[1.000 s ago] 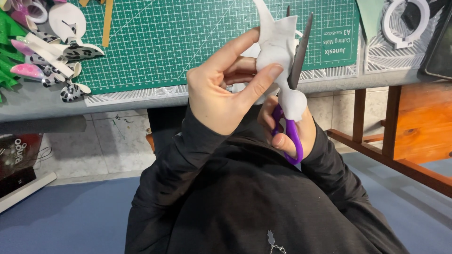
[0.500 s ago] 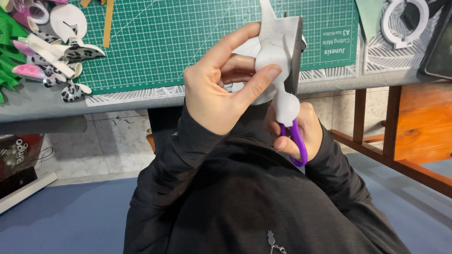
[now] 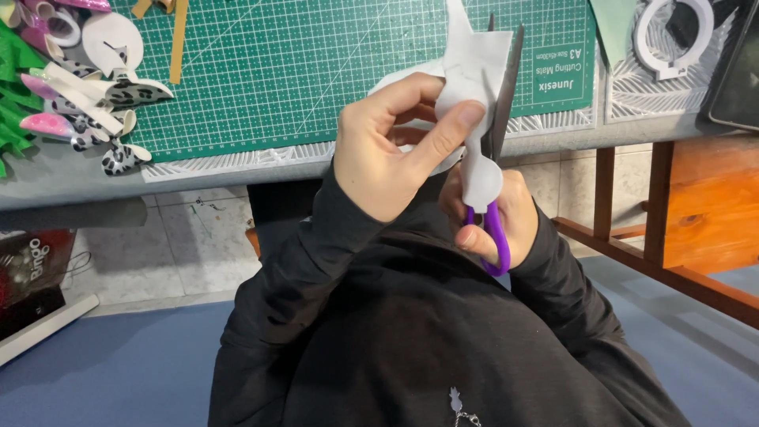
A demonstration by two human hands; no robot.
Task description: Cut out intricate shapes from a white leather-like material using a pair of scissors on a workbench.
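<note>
A white sheet (image 3: 474, 75) is pinched between thumb and fingers of the left hand (image 3: 387, 154) and held upright above the lap, in front of the table edge. The scissors (image 3: 500, 119) are gripped by the right hand (image 3: 494, 217), whose fingers are closed through the purple handles just below and behind the pinch; the dark blades are raised along the sheet's right edge, slightly parted, it seems. The sheet's rounded lower end hangs over the handles. Beyond the grip a green mat (image 3: 316, 63) is spread on the table (image 3: 71, 182). Well to the left of the grip, patterned cut-outs (image 3: 95, 103) are heaped; to the right a white ring (image 3: 672, 39) is laid.
</note>
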